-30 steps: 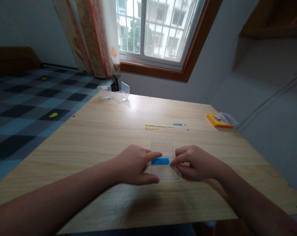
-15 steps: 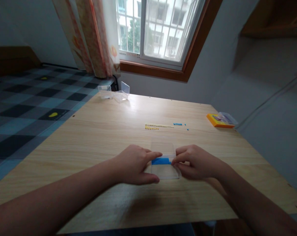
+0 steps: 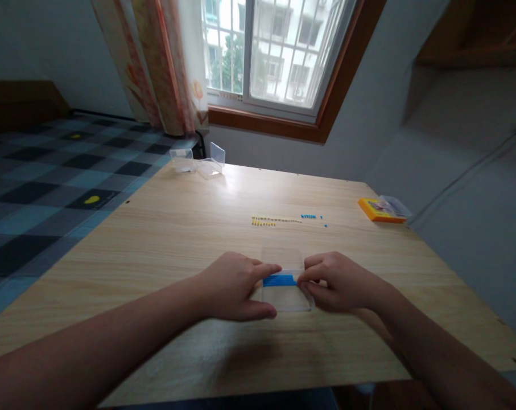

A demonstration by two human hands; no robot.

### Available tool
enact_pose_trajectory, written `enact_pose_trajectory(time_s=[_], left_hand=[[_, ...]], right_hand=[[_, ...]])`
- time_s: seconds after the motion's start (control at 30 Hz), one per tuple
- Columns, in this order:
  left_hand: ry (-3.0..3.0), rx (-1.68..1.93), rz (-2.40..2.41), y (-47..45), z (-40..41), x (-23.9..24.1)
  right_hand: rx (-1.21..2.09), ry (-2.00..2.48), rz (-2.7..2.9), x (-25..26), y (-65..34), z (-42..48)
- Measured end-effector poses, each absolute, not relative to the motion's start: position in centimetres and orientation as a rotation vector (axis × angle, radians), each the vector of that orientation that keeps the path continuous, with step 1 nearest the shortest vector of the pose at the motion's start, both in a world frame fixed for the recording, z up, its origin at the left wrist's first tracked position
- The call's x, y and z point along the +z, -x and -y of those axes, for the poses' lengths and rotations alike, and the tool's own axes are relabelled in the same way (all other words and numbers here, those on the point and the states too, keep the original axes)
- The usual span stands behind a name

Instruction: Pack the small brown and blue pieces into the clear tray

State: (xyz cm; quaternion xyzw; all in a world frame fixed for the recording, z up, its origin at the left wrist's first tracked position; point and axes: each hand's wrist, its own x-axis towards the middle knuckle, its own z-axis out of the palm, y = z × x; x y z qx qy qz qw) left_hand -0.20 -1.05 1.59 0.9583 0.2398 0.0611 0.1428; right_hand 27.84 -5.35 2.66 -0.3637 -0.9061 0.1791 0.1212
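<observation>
A clear plastic box (image 3: 283, 300) lies on the table in front of me, its transparent lid (image 3: 282, 253) folded back on the far side. Blue pieces (image 3: 277, 280) form a tight band inside, along the hinge side. My left hand (image 3: 236, 285) spans the box from the left, index finger at the hinge edge and thumb at the near edge, gripping it. From the right, my right hand (image 3: 337, 280) reaches over the box's side with fingertips pinched at the right end of the band. A bit of blue shows at those fingertips; most of it is hidden.
Beyond the box lie rows of small yellow pieces (image 3: 264, 224), several small blue pieces (image 3: 308, 216) and a lone blue piece (image 3: 325, 225). An orange-yellow box (image 3: 379, 210) sits at the right edge. Open clear cases (image 3: 210, 167) stand at the far left corner, beside a checked bed (image 3: 61, 171).
Both hands stay almost in place. The right fingertips have shifted very slightly at the end of the blue band, and less blue shows beside them.
</observation>
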Motion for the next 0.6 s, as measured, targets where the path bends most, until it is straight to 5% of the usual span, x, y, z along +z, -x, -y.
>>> enact_pose_trajectory(time_s=[0.27, 0.6], left_hand=[[-2.753, 0.171, -0.686, 0.3, 1.1, 1.8], [-2.775, 0.177, -0.676, 0.3, 1.0, 1.7]], right_hand=[[-0.048, 1.227, 1.863, 1.8, -33.3, 1.3], [-0.066, 1.584, 1.651, -4.9, -37.5, -4.9]])
